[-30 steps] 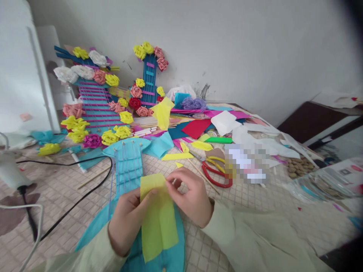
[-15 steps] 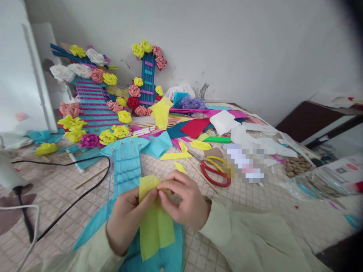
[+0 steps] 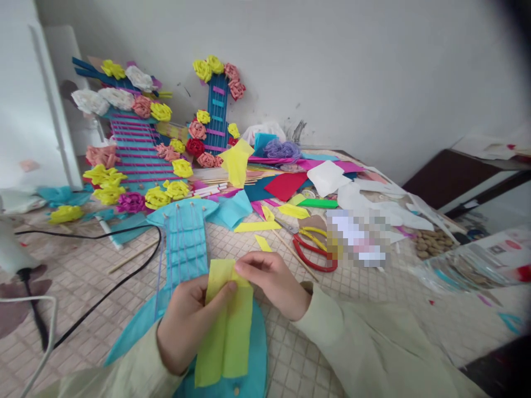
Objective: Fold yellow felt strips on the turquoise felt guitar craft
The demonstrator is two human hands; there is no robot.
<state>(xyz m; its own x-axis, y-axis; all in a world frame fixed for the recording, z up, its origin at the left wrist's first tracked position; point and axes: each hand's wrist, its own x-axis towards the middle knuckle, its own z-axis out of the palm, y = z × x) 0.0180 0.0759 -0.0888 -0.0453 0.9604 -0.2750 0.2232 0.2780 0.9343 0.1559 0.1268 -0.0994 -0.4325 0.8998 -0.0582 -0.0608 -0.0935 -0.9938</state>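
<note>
Two hands fold a yellow paper over a blue paper guitar

The left hand (image 3: pixel 188 323) and right hand (image 3: pixel 271 282) both pinch the yellow paper (image 3: pixel 226 326) at its top edge — maybe to keep the fold straight. It hangs toward 6 o'clock, over the blue paper guitar (image 3: pixel 185 243); red scissors (image 3: pixel 313 249) lie at 2 o'clock.

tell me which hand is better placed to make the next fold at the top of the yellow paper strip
Probably the right hand. Its fingertips already pinch the top edge of the yellow paper strip, while the left hand grips the strip lower down from the side, steadying it over the blue paper guitar.
</note>
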